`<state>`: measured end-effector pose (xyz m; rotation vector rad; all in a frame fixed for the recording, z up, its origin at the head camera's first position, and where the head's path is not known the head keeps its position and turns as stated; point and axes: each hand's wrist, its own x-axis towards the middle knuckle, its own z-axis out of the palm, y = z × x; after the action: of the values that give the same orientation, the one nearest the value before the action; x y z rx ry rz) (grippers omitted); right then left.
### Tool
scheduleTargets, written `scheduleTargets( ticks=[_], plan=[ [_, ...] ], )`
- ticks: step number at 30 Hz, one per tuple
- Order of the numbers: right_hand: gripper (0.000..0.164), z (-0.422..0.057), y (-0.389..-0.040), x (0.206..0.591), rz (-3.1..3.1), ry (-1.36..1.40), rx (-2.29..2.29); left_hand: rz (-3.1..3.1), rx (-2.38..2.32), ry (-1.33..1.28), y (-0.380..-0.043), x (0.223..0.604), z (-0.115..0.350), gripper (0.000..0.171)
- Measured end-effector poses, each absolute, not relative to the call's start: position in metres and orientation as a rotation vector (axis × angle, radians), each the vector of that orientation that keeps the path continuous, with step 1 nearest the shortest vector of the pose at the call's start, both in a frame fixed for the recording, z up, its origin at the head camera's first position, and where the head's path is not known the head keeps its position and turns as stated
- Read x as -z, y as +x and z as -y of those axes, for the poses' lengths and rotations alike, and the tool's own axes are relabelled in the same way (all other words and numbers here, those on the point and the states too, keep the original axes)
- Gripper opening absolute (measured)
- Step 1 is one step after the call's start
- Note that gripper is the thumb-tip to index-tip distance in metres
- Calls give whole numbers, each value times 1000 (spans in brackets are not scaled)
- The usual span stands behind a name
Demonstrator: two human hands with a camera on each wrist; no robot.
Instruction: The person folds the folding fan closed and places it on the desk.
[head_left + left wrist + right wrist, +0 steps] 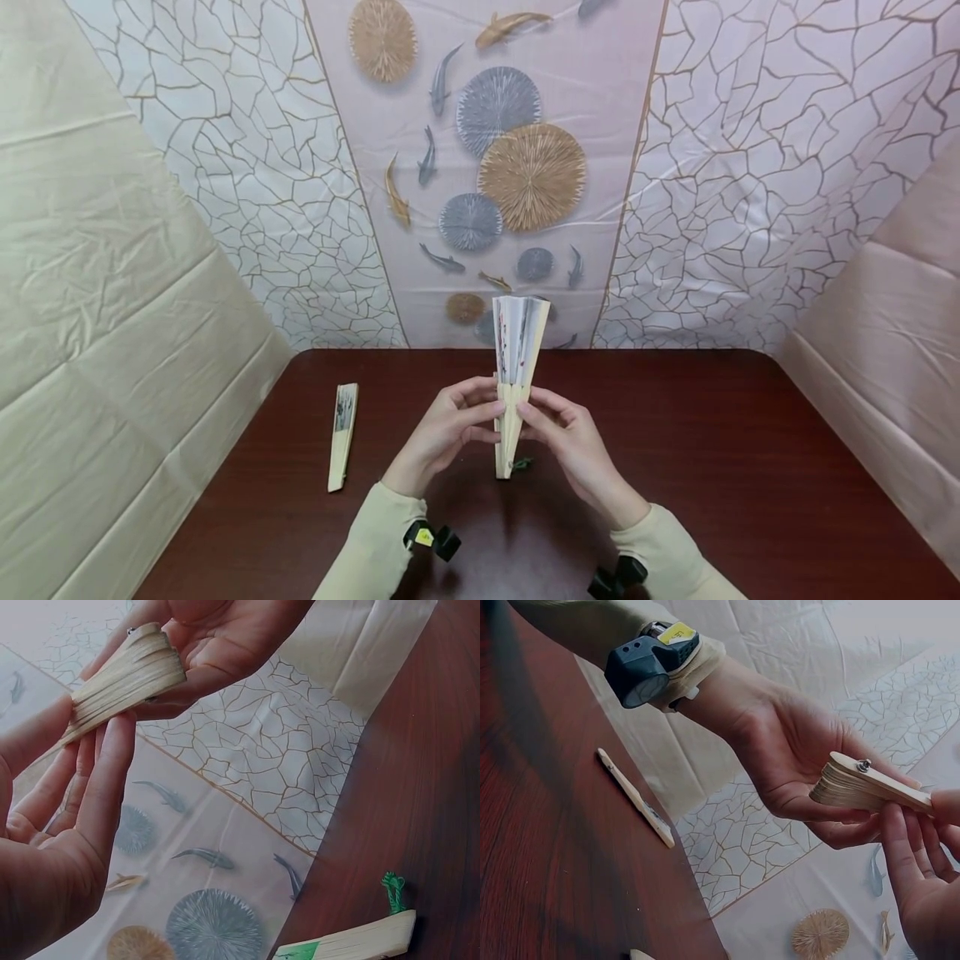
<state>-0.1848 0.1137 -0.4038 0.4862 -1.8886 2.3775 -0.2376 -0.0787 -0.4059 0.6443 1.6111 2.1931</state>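
Both hands hold a partly spread folding fan (519,354) upright, its painted paper at the top and pale ribs below. My left hand (446,427) pinches its left edge between thumb and fingers; my right hand (567,435) grips the right edge. A metal rivet (863,766) shows at the fan's narrow end in the right wrist view. Behind the held fan lies another folded fan (367,939), with a green cord knot (393,891) at its end; the head view mostly hides it. A third, folded fan (343,437) rests on the table to the left.
The dark red-brown table (720,467) runs under both hands. Behind it hangs a patterned cloth (735,192) with fish and round motifs. Beige cloth walls (97,350) slope at both sides. A black wrist camera (649,671) is strapped to my left wrist.
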Motion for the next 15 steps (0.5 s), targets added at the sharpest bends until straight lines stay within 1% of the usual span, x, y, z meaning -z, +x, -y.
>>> scheduleTargets(
  ticks=[8, 15],
  plan=[
    [38, -114, -185, 406, 1911, 509, -2332, -1665, -2175, 613, -239, 406, 77, 40],
    [35, -114, -184, 406, 1955, 520, -2213, -1711, -2174, 581, -236, 406, 72, 39]
  ],
)
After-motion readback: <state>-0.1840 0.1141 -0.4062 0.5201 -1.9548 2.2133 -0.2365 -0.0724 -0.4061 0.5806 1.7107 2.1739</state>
